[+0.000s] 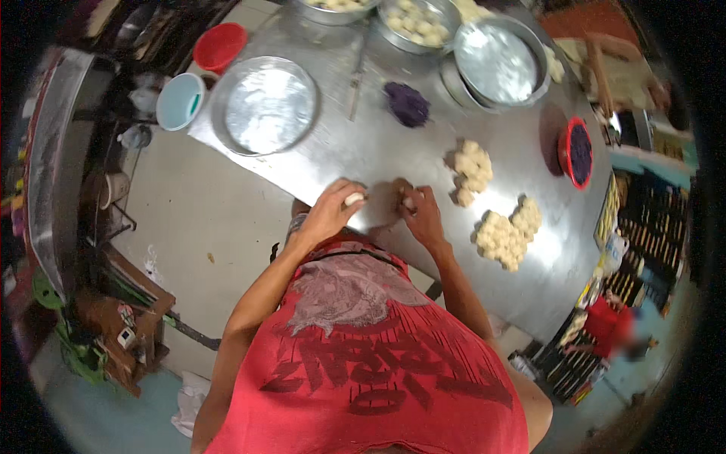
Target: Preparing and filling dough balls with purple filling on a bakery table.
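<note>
Dough bits [354, 199] in both hands [382, 208] — by table [393, 144] edge.

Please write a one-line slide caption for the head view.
Left hand and right hand each pinch a dough piece over a steel table.

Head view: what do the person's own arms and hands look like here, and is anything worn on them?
Both forearms are bare from shoulder to wrist, with no sleeves over them. The left hand and right hand wear no gloves, and no watch, ring or band can be made out. The only clothing in view is a sleeveless red shirt with a grey graphic and dark lettering on the chest.
</note>
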Demonstrator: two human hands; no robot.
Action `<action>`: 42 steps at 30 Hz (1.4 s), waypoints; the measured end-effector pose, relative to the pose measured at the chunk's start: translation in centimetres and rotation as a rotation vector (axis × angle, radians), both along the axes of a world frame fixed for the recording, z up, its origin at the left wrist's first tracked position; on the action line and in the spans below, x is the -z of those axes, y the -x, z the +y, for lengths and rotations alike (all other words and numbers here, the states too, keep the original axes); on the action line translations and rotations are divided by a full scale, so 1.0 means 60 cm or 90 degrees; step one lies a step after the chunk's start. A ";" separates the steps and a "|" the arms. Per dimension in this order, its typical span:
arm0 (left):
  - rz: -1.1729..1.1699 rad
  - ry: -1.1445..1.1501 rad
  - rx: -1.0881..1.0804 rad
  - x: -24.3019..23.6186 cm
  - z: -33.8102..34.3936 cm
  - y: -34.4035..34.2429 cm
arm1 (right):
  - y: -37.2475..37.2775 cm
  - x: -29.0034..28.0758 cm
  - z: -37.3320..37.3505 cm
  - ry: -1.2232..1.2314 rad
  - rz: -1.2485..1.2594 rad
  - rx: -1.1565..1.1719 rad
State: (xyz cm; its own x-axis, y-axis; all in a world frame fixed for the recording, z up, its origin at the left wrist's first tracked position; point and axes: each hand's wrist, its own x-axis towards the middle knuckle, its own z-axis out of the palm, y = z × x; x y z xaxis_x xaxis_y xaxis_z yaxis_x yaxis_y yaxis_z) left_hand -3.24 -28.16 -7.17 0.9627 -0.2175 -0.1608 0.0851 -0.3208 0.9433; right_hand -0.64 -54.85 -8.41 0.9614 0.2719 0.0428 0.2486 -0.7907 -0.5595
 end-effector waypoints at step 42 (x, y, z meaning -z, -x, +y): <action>-0.192 -0.302 -0.191 -0.079 0.071 -0.049 | -0.006 -0.031 -0.002 -0.062 0.142 0.290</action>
State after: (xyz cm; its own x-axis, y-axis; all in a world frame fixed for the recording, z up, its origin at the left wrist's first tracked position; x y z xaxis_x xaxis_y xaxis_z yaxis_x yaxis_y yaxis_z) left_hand -0.32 -23.93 -2.44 0.9886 0.0973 0.1150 -0.0113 -0.7133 0.7008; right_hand -0.31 -54.96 -6.58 0.9701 -0.1711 -0.1721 -0.2421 -0.7326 -0.6362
